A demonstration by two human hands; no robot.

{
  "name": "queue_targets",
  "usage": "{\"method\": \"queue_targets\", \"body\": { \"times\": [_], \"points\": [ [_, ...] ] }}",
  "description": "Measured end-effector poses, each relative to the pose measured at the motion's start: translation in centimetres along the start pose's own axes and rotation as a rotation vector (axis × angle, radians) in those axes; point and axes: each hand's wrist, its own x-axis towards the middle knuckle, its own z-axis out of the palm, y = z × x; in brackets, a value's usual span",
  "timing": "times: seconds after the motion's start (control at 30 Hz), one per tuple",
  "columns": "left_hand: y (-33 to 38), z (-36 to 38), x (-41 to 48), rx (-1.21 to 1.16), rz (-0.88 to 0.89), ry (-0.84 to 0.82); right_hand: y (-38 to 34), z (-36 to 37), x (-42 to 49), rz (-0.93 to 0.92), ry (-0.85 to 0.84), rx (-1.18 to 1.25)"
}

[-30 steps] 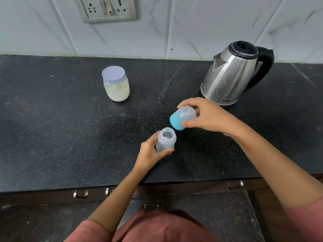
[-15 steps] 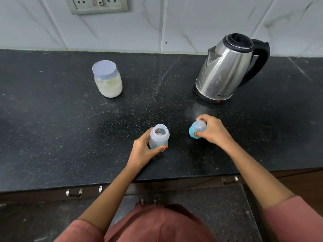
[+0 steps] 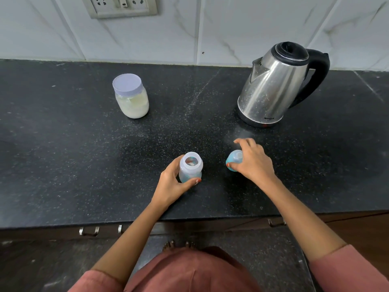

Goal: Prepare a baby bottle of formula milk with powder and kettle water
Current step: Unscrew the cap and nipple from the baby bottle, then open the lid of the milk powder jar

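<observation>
Right hand (image 3: 254, 165) lowered cap (image 3: 232, 160) from above baby bottle (image 3: 190, 169) onto counter (image 3: 84, 154) beside it; thumb touches cap, grip cannot tell. Left hand (image 3: 170, 184) grips open bottle, upright near counter front. Uncapped; formula jar (image 3: 131, 98) still lidded, kettle (image 3: 273, 87) unused: powder, water, recapping left

1. The one head view looked from above and behind the left hand (image 3: 171, 184) and right hand (image 3: 252, 163), forward and steeply down at the counter (image 3: 63, 165).
2. It sat near: both forearms (image 3: 130, 239) ran up from the bottom edge, with the left hand gripping the bottle (image 3: 190, 167) and the right over the cap (image 3: 232, 162) mid-frame.
3. Beyond the hands showed jar (image 3: 131, 98), kettle (image 3: 273, 87) and wall (image 3: 210, 28).
</observation>
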Motion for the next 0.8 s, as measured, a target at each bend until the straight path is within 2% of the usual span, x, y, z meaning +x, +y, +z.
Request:
{"method": "queue_targets", "body": {
  "times": [0.13,0.27,0.53,0.63,0.8],
  "points": [
    [0.0,0.1,0.0,-0.039,-0.020,-0.033,-0.6,-0.6,0.2,-0.069,0.091,-0.044],
    [0.1,-0.3,-0.2,-0.077,-0.023,-0.059,-1.3,-1.2,0.5,-0.130,0.085,0.008],
    [-0.6,-3.4,-1.4,-0.086,0.009,-0.065,-4.7,-0.6,3.7,-0.272,-0.165,0.451],
    [-0.7,-5.4,-0.9,-0.079,0.011,0.017,-6.6,-0.5,5.8,-0.324,-0.207,0.451],
    [-0.7,-8.9,2.8,-0.004,-0.014,0.309,-11.0,-0.8,9.5,-0.383,-0.236,0.445]
  ]
}}
